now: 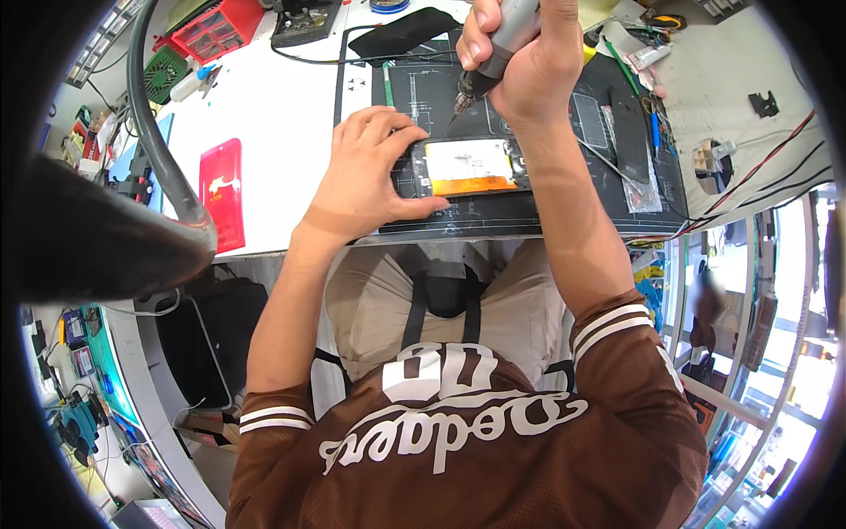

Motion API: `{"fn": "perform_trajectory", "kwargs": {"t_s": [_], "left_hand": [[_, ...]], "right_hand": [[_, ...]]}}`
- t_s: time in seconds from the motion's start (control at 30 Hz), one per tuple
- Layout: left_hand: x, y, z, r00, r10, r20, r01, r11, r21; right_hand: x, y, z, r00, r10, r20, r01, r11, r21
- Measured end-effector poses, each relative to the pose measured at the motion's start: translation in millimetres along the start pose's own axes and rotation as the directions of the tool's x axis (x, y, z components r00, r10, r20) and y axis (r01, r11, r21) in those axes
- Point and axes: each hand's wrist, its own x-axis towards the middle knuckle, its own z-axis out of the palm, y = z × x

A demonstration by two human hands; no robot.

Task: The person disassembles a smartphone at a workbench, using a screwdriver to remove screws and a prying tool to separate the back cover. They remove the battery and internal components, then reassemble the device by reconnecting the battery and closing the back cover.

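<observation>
An opened phone (467,167) lies on a dark work mat (529,216), showing a white and orange inner panel. My left hand (366,172) presses down on the phone's left end, fingers spread over its edge. My right hand (520,62) grips a grey electric screwdriver (498,40), held upright. The screwdriver's tip hovers just above the phone's top left corner.
A red phone cover (220,194) lies on the white table (273,115) at left. A thick black hose (154,132) curves over the table's left side. A red parts box (216,26) stands at the back. Tools and cables crowd the mat's right end (639,115).
</observation>
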Motion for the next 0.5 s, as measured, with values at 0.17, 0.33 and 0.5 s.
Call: {"fn": "perform_trajectory", "kwargs": {"t_s": [0.17,0.33,0.5], "left_hand": [[3.2,17.5,5.4,0.998,-0.064,0.018,0.065,0.996,-0.067],[-7.4,18.3,9.0,0.986,-0.164,-0.018,0.161,0.982,-0.095],[-7.1,18.6,7.3,0.99,-0.141,-0.007,0.14,0.987,-0.081]], "right_hand": [[-8.2,23.5,-18.6,0.996,-0.047,0.08,0.06,0.984,-0.166],[-17.7,30.2,-10.1,0.998,-0.006,0.061,0.019,0.978,-0.21],[-18.6,35.7,-9.6,0.995,-0.019,0.094,0.042,0.968,-0.247]]}}
